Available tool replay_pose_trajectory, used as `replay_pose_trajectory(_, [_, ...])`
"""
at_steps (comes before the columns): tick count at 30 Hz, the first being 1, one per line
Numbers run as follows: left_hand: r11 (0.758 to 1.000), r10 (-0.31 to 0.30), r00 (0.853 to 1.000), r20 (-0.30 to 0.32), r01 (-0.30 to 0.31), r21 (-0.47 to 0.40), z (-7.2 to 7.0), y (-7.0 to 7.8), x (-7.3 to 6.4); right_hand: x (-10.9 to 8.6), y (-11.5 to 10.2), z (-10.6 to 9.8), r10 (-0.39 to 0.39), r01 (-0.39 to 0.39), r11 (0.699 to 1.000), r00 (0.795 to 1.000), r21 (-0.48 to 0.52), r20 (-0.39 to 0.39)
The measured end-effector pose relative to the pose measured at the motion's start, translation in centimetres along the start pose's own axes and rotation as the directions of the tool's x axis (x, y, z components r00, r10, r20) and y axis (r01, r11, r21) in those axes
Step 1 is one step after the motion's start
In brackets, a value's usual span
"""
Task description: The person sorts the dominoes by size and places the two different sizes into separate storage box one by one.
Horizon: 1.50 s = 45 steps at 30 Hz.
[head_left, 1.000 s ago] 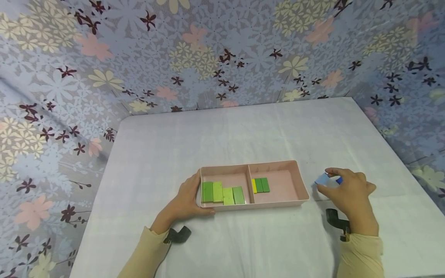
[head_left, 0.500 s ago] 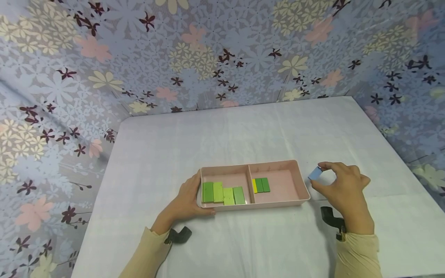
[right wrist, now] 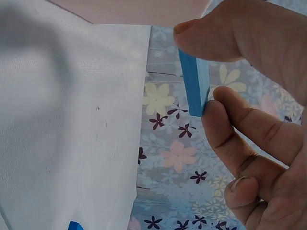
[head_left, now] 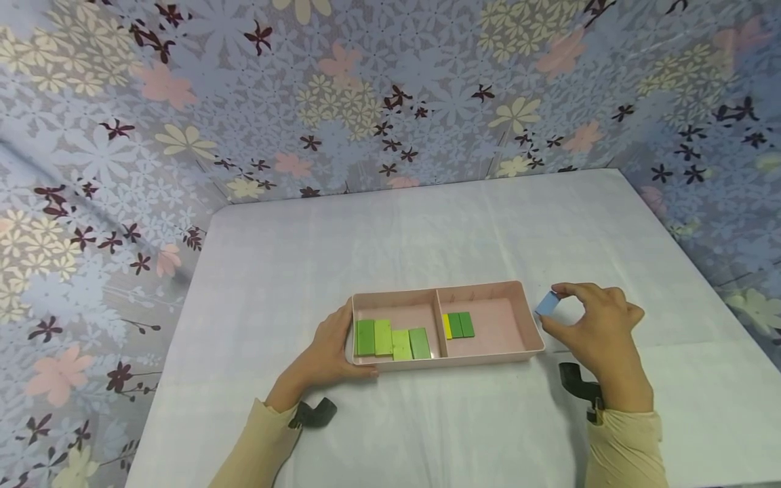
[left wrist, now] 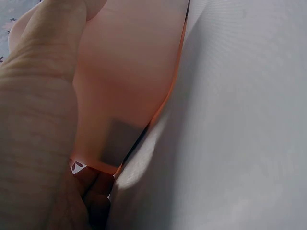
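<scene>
My left hand grips the left end of a pink two-compartment tray, with the thumb along its near side. In the left wrist view the thumb and palm cover part of the tray wall. My right hand pinches a flat light-blue block between thumb and fingertips, just off the tray's right end. The right wrist view shows this blue block tilted, thumb at one end and fingertips at the other. Several green blocks lie side by side in the left compartment.
Against the divider in the right compartment sit two dark-green blocks and a yellow block. A second blue block lies on the white table cover. Flowered cloth hangs behind the table. A black wrist mount sits by the right sleeve.
My right hand has moved left toward the tray with the light-blue block, which has turned steeper. The darker blue block is now hidden in the head view. The left hand stays put.
</scene>
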<state>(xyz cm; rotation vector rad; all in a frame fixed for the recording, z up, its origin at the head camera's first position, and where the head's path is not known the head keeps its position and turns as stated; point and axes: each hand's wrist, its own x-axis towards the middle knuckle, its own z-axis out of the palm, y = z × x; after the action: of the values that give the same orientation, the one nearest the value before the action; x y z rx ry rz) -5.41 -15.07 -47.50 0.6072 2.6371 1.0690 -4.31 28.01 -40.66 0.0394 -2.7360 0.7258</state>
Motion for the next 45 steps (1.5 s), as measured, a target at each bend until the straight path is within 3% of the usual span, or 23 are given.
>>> replay_pose_trajectory(14, [1.0, 0.027, 1.0, -0.014, -0.027, -0.001, 0.1, -0.1, 0.0, 0.1, -0.6, 0.4, -0.05, 0.05, 0.999, 0.999, 0.003, -0.013])
replay_pose_trajectory(34, [1.0, -0.003, 1.0, 0.002, 0.003, 0.0, -0.1, -0.2, -0.1, 0.4, -1.2, 0.4, -0.045, 0.045, 0.999, 0.998, -0.004, -0.033])
replay_pose_trajectory(45, [1.0, 0.005, 1.0, -0.008, -0.005, -0.007, 0.0, -0.2, -0.1, 0.5, -2.5, 1.4, -0.133, 0.135, 0.989, 0.991, 0.066, -0.031])
